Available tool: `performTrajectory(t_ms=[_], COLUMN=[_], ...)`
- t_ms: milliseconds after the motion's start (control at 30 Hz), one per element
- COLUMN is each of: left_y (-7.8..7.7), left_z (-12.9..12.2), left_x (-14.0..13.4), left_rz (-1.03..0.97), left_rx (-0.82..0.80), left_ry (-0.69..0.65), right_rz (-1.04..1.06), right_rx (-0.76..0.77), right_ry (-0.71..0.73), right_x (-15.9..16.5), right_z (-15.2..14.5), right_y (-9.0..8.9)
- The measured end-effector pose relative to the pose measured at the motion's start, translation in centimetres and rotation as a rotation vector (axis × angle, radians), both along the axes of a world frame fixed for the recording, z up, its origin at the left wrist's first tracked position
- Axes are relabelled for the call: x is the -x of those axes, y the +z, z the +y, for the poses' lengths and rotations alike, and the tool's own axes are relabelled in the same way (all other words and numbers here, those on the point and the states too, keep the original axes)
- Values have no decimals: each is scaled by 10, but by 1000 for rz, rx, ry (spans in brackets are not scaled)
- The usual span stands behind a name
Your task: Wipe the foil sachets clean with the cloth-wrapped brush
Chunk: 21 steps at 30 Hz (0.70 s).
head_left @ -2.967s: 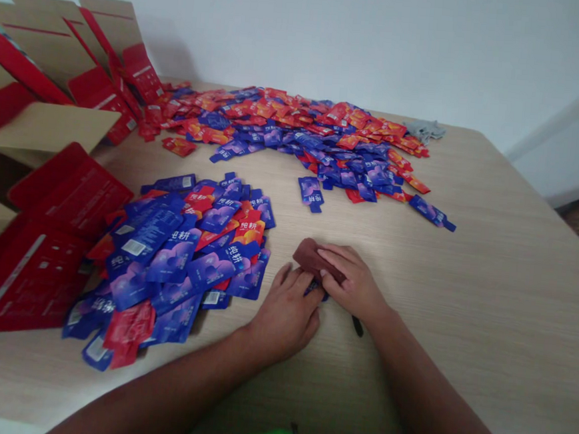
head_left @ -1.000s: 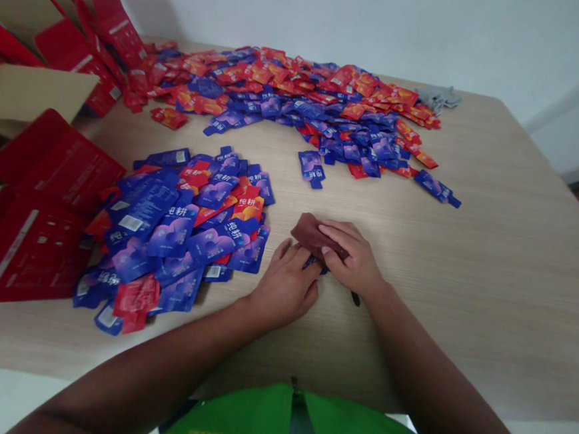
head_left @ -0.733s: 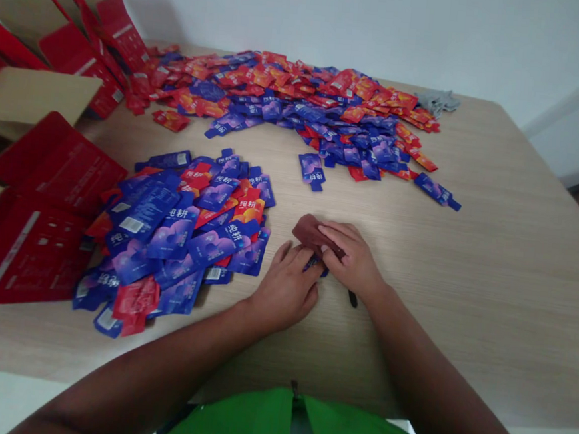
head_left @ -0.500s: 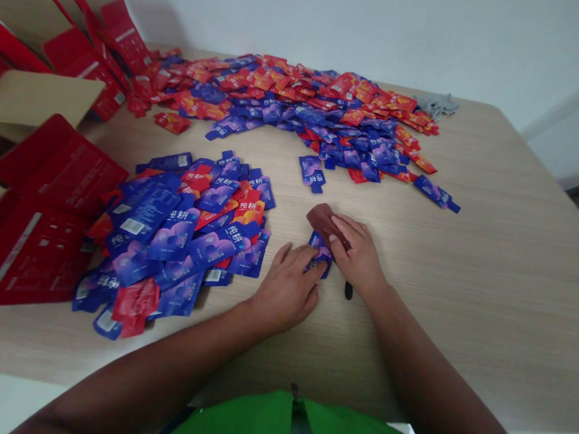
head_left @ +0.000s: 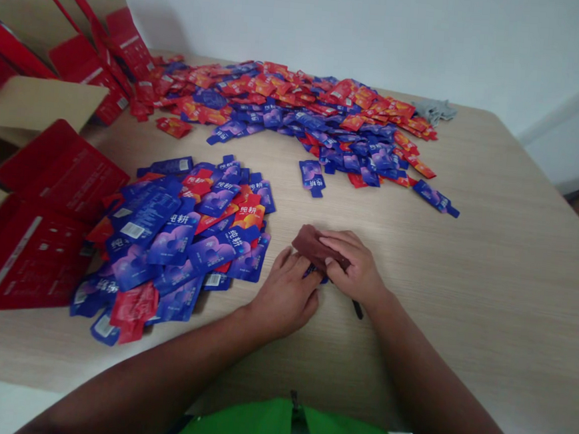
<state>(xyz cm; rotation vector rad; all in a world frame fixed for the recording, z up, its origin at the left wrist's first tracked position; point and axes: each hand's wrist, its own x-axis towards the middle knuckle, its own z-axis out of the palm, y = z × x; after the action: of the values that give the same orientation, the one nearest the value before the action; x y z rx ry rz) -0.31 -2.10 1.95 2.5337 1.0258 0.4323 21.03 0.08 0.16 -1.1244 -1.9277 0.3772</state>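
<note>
My right hand is closed around a folded brown cloth, whose free end spreads to the left. Below that hand a thin black end sticks out; what it belongs to is hidden. Under the cloth lies a blue pouch, mostly covered. My left hand rests on this pouch with its fingers laid flat, pressing it against the table. The cloth touches or nearly touches the left fingertips.
To the left is a heap of blue and red pouches beside an open red carton. A longer pile runs along the back. One blue pouch lies alone ahead of my hands. Grey cloth sits at the far right.
My right hand has drawn the brown cloth down and left, over more of the blue pouch. The black end has swung down and right. My left hand stays nearly in place.
</note>
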Motion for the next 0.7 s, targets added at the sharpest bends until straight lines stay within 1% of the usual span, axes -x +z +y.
performTrajectory(t_ms=[267, 400, 567, 700], left_y=[0, -2, -4, -3], left_z=[0, -1, -1, 0], left_x=[-1, 0, 1, 1], left_rz=[4, -12, -9, -18], left_rx=[-1, 6, 8, 9], left_ry=[5, 3, -6, -5], right_rz=[-81, -106, -90, -3], right_rx=[26, 35, 18, 9], right_ry=[-79, -181, -290, -281], right_x=[-2, -4, -6, -5], right_z=[5, 8, 9, 4], right_y=[-8, -12, -14, -8])
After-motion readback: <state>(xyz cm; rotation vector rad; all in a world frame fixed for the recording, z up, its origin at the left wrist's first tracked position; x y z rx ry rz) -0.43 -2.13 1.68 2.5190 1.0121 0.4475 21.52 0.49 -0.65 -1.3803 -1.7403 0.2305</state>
